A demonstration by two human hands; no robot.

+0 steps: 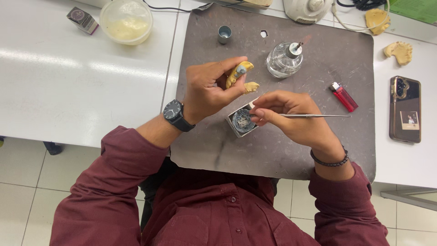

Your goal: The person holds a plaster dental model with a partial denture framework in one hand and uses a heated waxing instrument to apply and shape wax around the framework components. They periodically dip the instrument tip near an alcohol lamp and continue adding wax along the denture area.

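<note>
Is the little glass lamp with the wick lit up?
Cannot tell. The round clear glass burner stands upright with its cap off, but no flame clearly shows at the wick.

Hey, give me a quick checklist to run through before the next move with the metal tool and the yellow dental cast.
1. Left hand grips the yellow dental cast: ok, pinched between fingers and thumb above the mat.
2. Right hand holds the thin metal tool: ok, its working end is hidden behind the fingers.
3. Small square tin under the tool end: ok, it sits flat on the grey mat.
4. Glass spirit lamp flame: cannot tell whether it is lit.
5. Red lighter apart from the lamp: ok.
6. Phone off the mat: ok, on the white table.
</note>
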